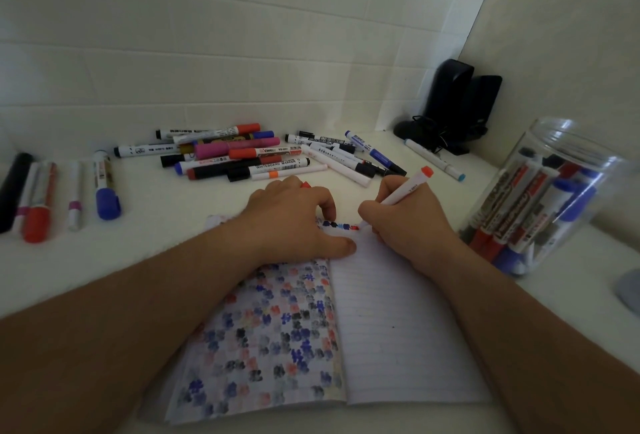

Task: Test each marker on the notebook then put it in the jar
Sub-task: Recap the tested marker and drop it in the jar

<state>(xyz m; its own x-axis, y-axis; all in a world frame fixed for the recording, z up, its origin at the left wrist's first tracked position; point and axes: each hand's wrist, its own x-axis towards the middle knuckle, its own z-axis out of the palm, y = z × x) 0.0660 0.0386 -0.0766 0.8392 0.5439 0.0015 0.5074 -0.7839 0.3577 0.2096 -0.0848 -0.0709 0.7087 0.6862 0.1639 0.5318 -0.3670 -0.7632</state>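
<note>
An open notebook [398, 323] lies in front of me, its left page full of coloured marks. My right hand [405, 222] grips a white marker with an orange end [410, 188], tip down on the top of the right page beside a short row of dark, blue and red marks [341, 226]. My left hand [294, 215] rests on the notebook's top left, fingers curled round a small red thing [305, 185], probably the cap. A clear plastic jar [554, 198] holding several markers stands at the right.
A pile of several markers [242, 153] lies beyond the notebook near the tiled wall. More markers [52, 194] lie in a row at the left. Black speakers [457, 104] with a cable stand in the far right corner. A grey object [628, 290] sits at the right edge.
</note>
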